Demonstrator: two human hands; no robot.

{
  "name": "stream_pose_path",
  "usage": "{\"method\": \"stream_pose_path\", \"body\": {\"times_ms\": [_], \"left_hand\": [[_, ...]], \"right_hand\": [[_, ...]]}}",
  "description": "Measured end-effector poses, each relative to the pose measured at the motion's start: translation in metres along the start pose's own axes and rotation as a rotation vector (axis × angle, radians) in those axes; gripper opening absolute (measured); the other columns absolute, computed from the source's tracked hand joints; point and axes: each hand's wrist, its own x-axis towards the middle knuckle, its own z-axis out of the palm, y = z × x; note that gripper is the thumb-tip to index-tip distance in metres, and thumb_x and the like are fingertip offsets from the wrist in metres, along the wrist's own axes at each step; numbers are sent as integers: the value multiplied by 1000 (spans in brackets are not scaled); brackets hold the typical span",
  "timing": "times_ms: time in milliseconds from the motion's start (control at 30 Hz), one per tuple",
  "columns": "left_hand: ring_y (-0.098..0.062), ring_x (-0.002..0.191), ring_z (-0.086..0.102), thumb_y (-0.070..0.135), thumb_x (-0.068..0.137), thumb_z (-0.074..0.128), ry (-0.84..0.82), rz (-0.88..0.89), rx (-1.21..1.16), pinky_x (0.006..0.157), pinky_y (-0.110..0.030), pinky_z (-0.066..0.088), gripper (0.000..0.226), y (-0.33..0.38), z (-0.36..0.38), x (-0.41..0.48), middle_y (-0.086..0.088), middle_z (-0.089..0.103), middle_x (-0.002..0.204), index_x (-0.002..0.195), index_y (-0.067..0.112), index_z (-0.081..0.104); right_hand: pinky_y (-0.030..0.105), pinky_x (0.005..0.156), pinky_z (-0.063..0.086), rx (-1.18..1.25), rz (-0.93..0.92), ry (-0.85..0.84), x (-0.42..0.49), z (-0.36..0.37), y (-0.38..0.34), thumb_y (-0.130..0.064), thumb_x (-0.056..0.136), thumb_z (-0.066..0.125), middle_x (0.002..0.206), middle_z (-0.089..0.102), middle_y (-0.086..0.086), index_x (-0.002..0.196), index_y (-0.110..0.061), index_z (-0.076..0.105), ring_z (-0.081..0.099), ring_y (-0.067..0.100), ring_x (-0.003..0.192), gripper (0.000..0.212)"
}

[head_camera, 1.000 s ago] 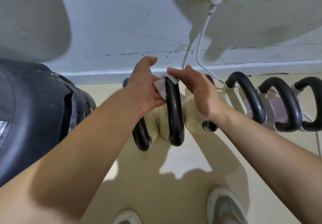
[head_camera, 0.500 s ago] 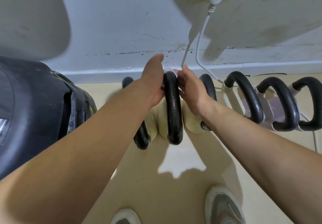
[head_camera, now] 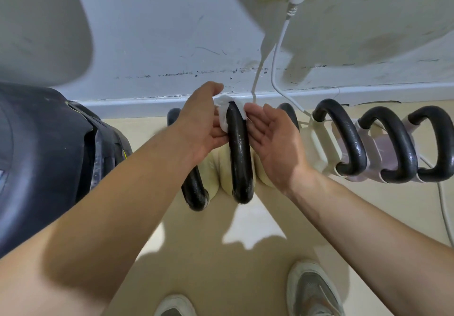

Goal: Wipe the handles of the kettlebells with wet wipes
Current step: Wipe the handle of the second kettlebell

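Between both sets of fingers, at the far bend of the middle kettlebell handle (head_camera: 239, 148): wet wipe (head_camera: 224, 114), draped loosely. Left hand (head_camera: 201, 126) curled, pinching it against the bar; right hand (head_camera: 272, 141) nearly flat, fingertips (head_camera: 248, 108) only touching its edge, gripping nothing. Likely trouble from that one-sided grip: bunching, or slipping to the floor (head_camera: 196, 266) beyond the fingers; white cable (head_camera: 272, 75) just past the right fingertips snagged.
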Motion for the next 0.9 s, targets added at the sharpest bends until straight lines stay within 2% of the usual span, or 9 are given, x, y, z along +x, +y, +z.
{"method": "stream_pose_path", "body": {"times_ms": [100, 233, 333, 433, 500, 633, 700, 767, 900], "left_hand": [[-29, 81, 70, 27, 97, 57, 51, 46, -27, 80, -41, 61, 17, -6, 4, 0, -15, 70, 87, 96, 11, 61], [-23, 69, 68, 8, 95, 58, 102, 167, 166, 66, -32, 62, 11, -15, 4, 10, -15, 66, 80, 92, 2, 67], [-25, 69, 68, 22, 91, 60, 185, 315, 405, 77, -41, 63, 26, -18, 0, 17, -16, 69, 77, 84, 0, 71], [-18, 62, 47, 30, 83, 54, 179, 483, 596, 70, -34, 52, 36, -13, -1, 17, -7, 52, 68, 84, -3, 65], [-17, 58, 39, 23, 93, 51, 170, 542, 745, 59, -28, 35, 32, -9, 2, 17, -6, 47, 63, 72, 0, 60], [-13, 55, 38, 15, 99, 47, 70, 504, 767, 55, -25, 28, 42, -8, 6, 29, 7, 43, 52, 56, 18, 49], [-14, 58, 43, 26, 96, 52, 4, 445, 643, 65, -25, 35, 33, -5, 1, 37, 11, 52, 56, 68, 12, 63], [-19, 66, 42, 33, 90, 52, -13, 424, 614, 73, -32, 35, 35, -2, -2, 40, -2, 51, 68, 80, 1, 64], [-18, 62, 38, 26, 101, 45, 41, 577, 887, 61, -30, 29, 34, 0, 0, 35, -1, 44, 65, 74, 8, 55]], "right_hand": [[29, 105, 51, -34, 3, 11, -5, -1, -3, -19, 106, 40, 115, 75, 7, 112, -10, 69, 68, 17, 116, 31], [18, 71, 58, -169, -55, -27, 0, -1, -7, -13, 103, 41, 71, 75, -6, 94, -2, 68, 72, 4, 71, 31], [44, 77, 56, -365, -95, 11, 13, 6, -9, -18, 91, 47, 80, 69, 19, 78, -2, 64, 64, 19, 74, 27], [44, 76, 51, -516, -88, 108, 27, 10, -15, -28, 81, 50, 73, 60, 2, 77, -20, 62, 56, 15, 75, 15], [44, 75, 51, -588, -94, 157, 35, 13, -20, -32, 79, 48, 72, 59, 2, 78, -17, 58, 56, 19, 78, 18], [60, 100, 49, -515, -12, 76, 53, 10, -14, -42, 74, 49, 95, 67, 17, 97, -8, 62, 58, 37, 116, 43], [53, 102, 52, -477, -35, 46, 49, 8, -14, -40, 77, 54, 87, 64, 6, 87, -13, 64, 62, 36, 108, 30], [38, 85, 52, -447, -107, 15, 42, 9, -14, -26, 85, 58, 80, 61, 3, 82, -13, 67, 61, 25, 80, 16], [35, 67, 43, -404, -228, 12, 33, 8, -12, -14, 89, 57, 73, 64, 19, 93, -5, 77, 51, 20, 68, 22]]}}
